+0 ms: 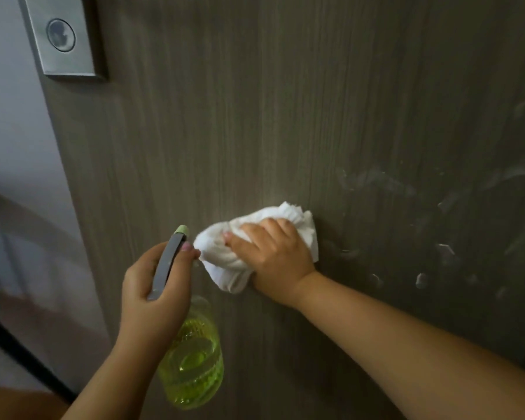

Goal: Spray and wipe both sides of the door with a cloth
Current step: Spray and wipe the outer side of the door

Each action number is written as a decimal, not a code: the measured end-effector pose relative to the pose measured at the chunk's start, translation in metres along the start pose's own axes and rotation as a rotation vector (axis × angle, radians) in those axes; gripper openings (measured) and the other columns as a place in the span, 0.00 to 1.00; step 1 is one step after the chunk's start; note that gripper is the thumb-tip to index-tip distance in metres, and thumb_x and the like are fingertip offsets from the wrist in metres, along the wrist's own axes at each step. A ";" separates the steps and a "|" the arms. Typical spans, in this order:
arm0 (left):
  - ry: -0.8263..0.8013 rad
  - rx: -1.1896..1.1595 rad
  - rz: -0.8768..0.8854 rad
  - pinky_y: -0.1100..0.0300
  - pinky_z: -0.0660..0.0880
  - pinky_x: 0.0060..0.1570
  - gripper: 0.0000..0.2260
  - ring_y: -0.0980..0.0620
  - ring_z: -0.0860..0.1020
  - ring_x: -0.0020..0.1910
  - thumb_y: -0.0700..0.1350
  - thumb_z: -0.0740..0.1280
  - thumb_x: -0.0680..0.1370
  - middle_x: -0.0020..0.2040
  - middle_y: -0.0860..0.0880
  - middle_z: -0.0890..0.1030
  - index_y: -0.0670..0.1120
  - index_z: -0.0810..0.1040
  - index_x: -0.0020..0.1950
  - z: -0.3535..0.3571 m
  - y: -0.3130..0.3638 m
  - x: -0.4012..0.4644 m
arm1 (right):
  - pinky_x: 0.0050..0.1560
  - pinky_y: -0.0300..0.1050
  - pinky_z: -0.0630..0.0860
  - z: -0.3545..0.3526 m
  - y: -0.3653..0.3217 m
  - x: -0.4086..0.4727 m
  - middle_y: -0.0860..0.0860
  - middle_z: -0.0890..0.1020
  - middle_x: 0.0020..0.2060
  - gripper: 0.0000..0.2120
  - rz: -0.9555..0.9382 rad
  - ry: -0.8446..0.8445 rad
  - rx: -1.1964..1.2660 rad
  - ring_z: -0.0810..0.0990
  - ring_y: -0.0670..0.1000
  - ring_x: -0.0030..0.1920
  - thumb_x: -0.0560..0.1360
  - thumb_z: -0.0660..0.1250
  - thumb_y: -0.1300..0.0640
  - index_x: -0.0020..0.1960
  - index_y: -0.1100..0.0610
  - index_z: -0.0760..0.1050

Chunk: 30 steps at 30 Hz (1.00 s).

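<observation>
A dark wood-grain door [255, 116] fills most of the head view. My right hand [273, 256] holds a bunched white cloth [222, 256] pressed flat against the door's lower middle. Just left of it, my left hand [155, 286] grips the neck of a spray bottle [194, 359] with yellow-green liquid; its grey head and pale green nozzle point up toward the door. Wet streaks and droplets [422, 237] shine on the door to the right of the cloth.
A metal lock plate [58, 34] with a round cylinder sits at the door's upper left edge. Beyond that edge are a pale wall [9, 116] and blurred floor with a dark strip [28, 359] at lower left.
</observation>
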<state>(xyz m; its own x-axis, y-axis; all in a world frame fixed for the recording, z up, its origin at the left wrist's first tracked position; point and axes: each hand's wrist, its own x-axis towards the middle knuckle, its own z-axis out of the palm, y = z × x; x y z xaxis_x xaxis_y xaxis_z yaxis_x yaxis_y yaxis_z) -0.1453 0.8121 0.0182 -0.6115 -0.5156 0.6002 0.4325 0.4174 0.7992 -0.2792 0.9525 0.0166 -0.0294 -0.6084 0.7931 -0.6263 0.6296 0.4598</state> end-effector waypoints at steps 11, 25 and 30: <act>-0.186 -0.019 0.002 0.61 0.75 0.37 0.11 0.55 0.81 0.37 0.55 0.67 0.74 0.38 0.49 0.84 0.49 0.83 0.41 0.003 0.005 -0.022 | 0.43 0.46 0.61 -0.054 0.018 -0.035 0.49 0.81 0.39 0.17 0.474 -0.205 0.264 0.79 0.58 0.38 0.63 0.64 0.53 0.50 0.51 0.78; -0.557 -0.138 0.106 0.48 0.75 0.41 0.21 0.43 0.80 0.37 0.59 0.62 0.72 0.35 0.42 0.82 0.42 0.81 0.36 0.100 0.052 -0.015 | 0.53 0.58 0.77 -0.165 0.151 -0.096 0.50 0.81 0.42 0.07 1.402 0.125 0.359 0.81 0.58 0.47 0.71 0.68 0.57 0.48 0.51 0.74; -0.532 -0.140 0.125 0.45 0.74 0.39 0.21 0.42 0.78 0.35 0.58 0.62 0.73 0.32 0.42 0.79 0.42 0.79 0.33 0.118 0.060 -0.015 | 0.52 0.57 0.78 -0.186 0.172 -0.094 0.49 0.81 0.42 0.05 1.331 0.116 0.286 0.80 0.58 0.47 0.72 0.66 0.54 0.47 0.49 0.72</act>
<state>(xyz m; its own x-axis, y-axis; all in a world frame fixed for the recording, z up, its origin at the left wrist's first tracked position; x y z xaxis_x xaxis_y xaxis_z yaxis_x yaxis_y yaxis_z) -0.1883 0.9329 0.0530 -0.7843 -0.0052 0.6204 0.5845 0.3291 0.7417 -0.2388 1.2079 0.0952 -0.6752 0.4261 0.6021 -0.3143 0.5722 -0.7575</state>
